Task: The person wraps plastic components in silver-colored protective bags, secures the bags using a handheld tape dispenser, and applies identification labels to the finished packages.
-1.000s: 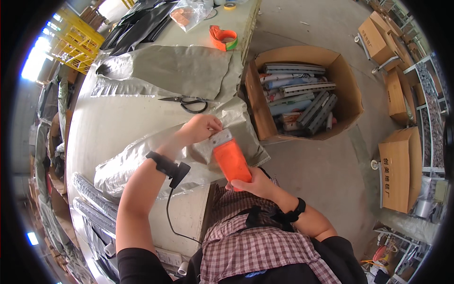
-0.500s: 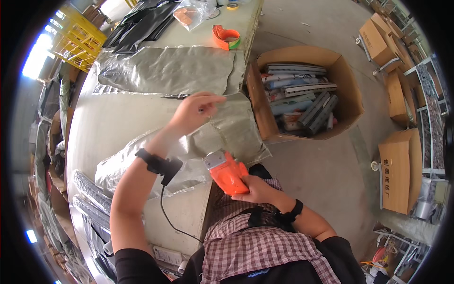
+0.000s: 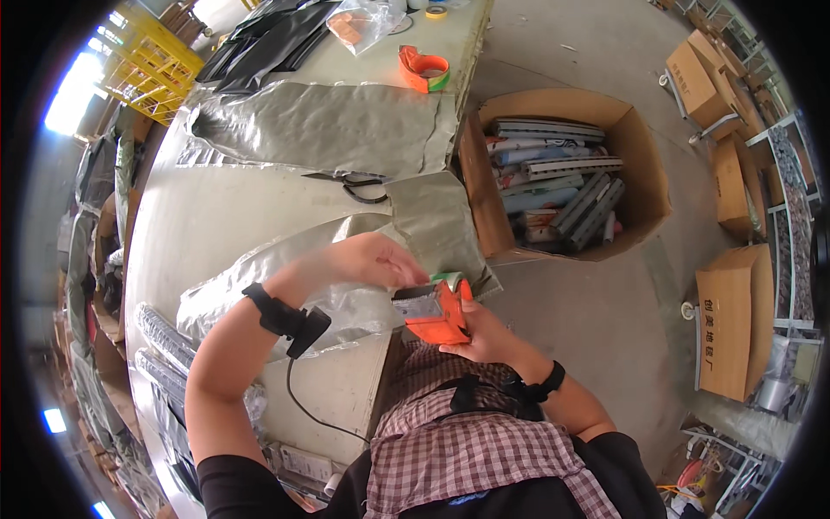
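Note:
My right hand [image 3: 484,336] grips an orange tape dispenser [image 3: 445,318] with a metal plate at its front and a greenish tape roll [image 3: 450,279] showing at its top. My left hand [image 3: 389,261] is right beside the dispenser, fingers bent together toward the roll. Whatever is between those fingers is too blurred to make out. Under and beyond my left hand lies silvery-grey plastic sheeting [image 3: 432,212] on the pale table [image 3: 285,195]. A pair of black-handled scissors [image 3: 365,190] rests on the table past that hand.
An open cardboard box [image 3: 644,173] holding several rolled items stands right of the table. A second orange tape dispenser [image 3: 424,69], a clear plastic bag [image 3: 367,26] and black sheets [image 3: 277,52] lie at the far end. Wrapped rolls [image 3: 164,346] lie at left; more cartons [image 3: 735,320] stand at right.
My left hand has come down and toward me to the dispenser, uncovering the scissors. My right hand has raised and turned the dispenser, so its tape roll now shows.

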